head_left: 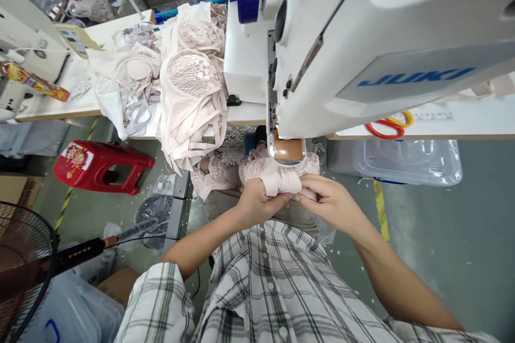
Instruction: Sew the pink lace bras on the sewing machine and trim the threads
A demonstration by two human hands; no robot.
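Your left hand (255,202) grips the left part of a pale pink, soft fabric garment with lace sections (281,181), the thumb on the near side and the fingers curled behind the cloth. From the head view, your right hand (336,202) pinches the other end of that garment between thumb and fingers, so the gathered, folded band lies between your two hands, touching both. You have the garment just in front of the large white sewing machine with blue JUKI lettering (386,48), close by the brown, smooth rounded block (288,151) at its near end; whether cloth and block touch, you cannot tell. Pale pink lace also shows beyond your left hand, over your lap, and it is unclear whether all of it belongs to the piece you grasp.

Left of the sewing machine, on the white tabletop (237,113), you have a tall heap of pale pink lace bras (193,80), some straps hanging over the edge. Farther left of the machine lies a looser pile of whitish bras (134,69), and below it, on the floor, a red plastic stool (104,166). Right of the machine lie scissors with red and yellow loop handles (388,129).
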